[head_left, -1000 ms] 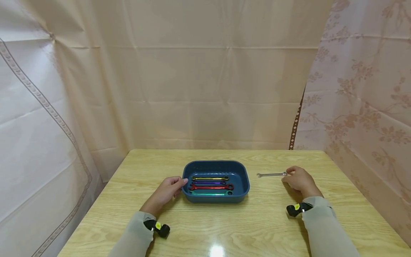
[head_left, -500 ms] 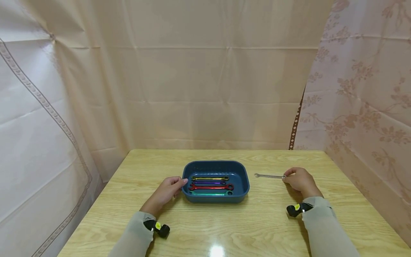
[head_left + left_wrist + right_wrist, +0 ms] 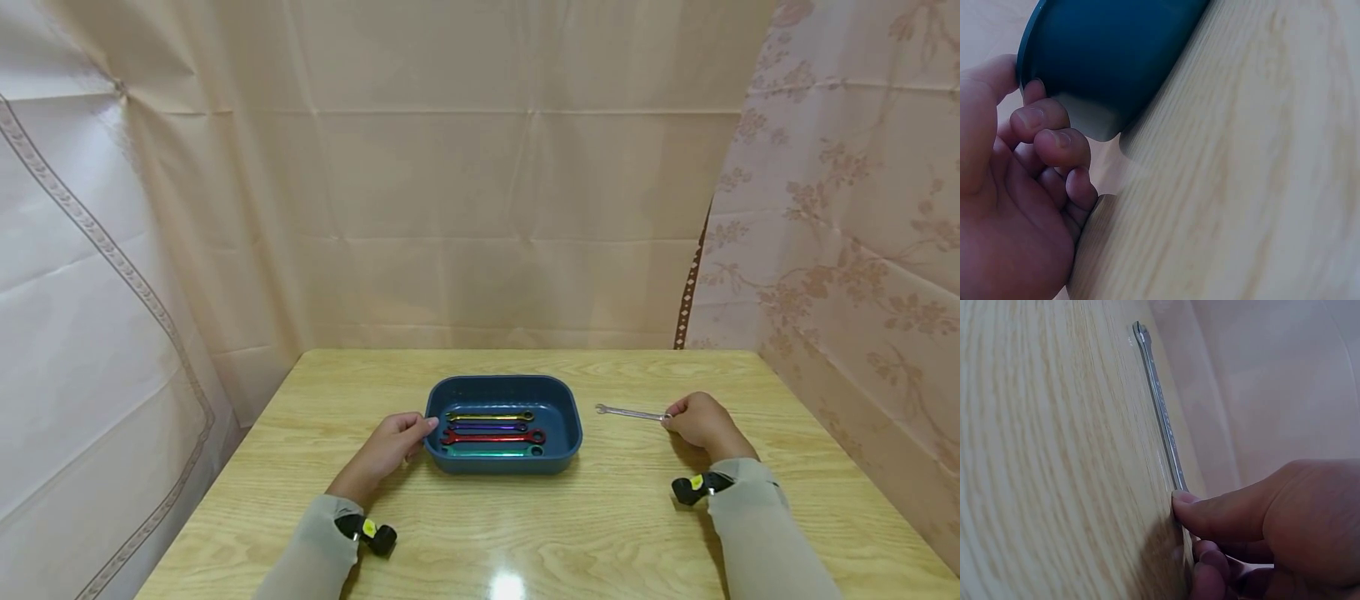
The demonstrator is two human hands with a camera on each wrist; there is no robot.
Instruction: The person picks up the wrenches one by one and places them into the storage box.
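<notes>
A dark blue rectangular tray [image 3: 504,467] stands mid-table. My left hand [image 3: 392,444] pinches its left rim, thumb over the edge; in the left wrist view the other fingers curl by the tray's outer wall [image 3: 1116,50]. Lying side by side inside are a yellow wrench [image 3: 489,417], a purple wrench [image 3: 489,427], a red wrench [image 3: 491,437] and a green wrench [image 3: 491,452]. Right of the tray, a silver wrench [image 3: 630,412] lies close over the tabletop. My right hand [image 3: 707,427] pinches its right end between thumb and fingers; that end is hidden in the right wrist view.
The wooden table [image 3: 450,542] has its far edge against a beige curtain [image 3: 487,208]. A white cloth [image 3: 75,333] hangs at the left and a flowered cloth [image 3: 862,250] at the right. Both wrists wear black cameras.
The silver wrench has shifted slightly left and toward me, its tilt changing, as my right fingers settled on its end. My left hand and the tray have kept their place.
</notes>
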